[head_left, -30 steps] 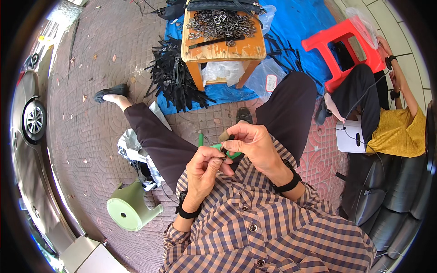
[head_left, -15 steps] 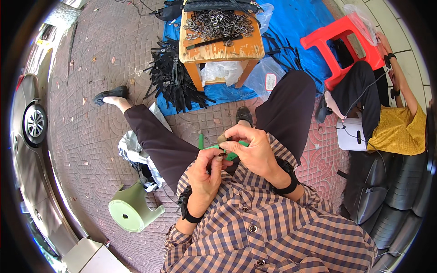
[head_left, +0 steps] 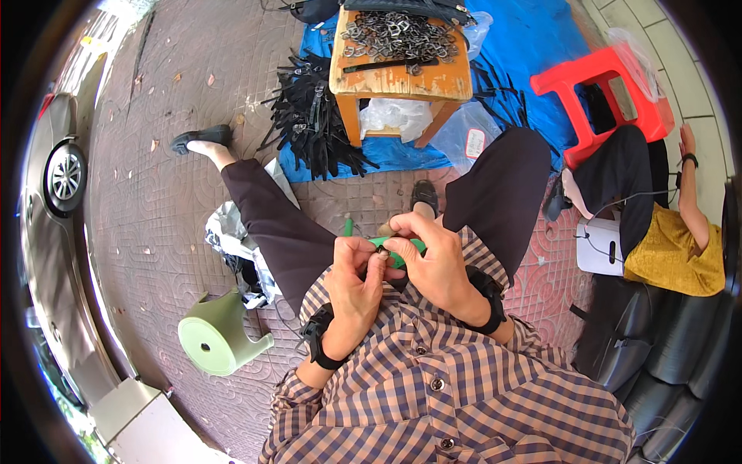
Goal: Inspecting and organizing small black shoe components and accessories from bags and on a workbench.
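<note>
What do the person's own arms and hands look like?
The left hand and right hand wear no gloves. There's a black left wristband and a black right wristband, each with a chunky dark piece attached. The shirt sleeves have dark and tan checks and stop short of the wrists, leaving part of each forearm uncovered.

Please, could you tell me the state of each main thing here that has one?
Left hand: pinching the small dark piece
Right hand: fingers bent beside it, grip unclear
Small dark piece: mostly hidden by fingers
Wooden stool: upright, loaded
Metal buckles: loosely heaped
Black straps: piled up
Blue sheet: spread out
Silver bag: crumpled
</note>
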Action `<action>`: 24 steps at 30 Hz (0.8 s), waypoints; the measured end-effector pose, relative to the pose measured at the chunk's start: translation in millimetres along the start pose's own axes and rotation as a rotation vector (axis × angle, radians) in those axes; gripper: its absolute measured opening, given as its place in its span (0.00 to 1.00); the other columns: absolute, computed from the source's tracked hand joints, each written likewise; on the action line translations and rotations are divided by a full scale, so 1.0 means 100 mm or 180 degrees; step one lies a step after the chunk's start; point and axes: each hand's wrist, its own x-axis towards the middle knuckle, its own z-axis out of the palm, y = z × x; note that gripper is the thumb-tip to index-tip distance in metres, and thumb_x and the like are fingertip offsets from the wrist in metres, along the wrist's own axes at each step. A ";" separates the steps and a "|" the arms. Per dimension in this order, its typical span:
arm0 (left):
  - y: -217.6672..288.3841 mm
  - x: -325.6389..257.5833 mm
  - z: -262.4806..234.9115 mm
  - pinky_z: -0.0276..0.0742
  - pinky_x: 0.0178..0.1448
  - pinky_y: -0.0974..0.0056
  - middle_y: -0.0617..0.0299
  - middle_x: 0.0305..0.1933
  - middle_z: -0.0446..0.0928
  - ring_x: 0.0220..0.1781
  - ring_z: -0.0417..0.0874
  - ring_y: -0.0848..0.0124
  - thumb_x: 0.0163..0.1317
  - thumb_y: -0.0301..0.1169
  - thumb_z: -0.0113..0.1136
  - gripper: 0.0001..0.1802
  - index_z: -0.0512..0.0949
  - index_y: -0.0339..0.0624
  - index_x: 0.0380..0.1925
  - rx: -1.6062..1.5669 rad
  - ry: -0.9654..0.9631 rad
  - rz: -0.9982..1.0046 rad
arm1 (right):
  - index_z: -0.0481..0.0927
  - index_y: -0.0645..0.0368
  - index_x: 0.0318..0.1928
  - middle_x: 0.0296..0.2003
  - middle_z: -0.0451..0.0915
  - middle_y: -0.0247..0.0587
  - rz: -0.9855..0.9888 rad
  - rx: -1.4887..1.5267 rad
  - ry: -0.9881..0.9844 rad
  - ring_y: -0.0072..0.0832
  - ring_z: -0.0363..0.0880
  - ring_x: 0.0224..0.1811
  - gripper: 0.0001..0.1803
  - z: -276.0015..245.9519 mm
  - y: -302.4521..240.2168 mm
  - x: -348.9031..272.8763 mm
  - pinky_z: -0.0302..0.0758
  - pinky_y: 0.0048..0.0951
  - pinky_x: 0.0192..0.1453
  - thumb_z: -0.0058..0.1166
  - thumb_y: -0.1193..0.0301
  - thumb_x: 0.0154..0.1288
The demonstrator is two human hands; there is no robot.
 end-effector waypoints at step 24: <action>0.02 0.15 -0.22 0.73 0.31 0.75 0.61 0.34 0.79 0.27 0.77 0.77 0.65 0.26 0.58 0.09 0.69 0.40 0.41 -0.2144 -0.1021 -0.0865 | 0.70 0.67 0.54 0.36 0.79 0.39 0.1474 0.1861 -0.0655 0.23 0.80 0.37 0.29 -0.01 0.31 0.08 0.78 0.20 0.41 0.45 0.50 0.72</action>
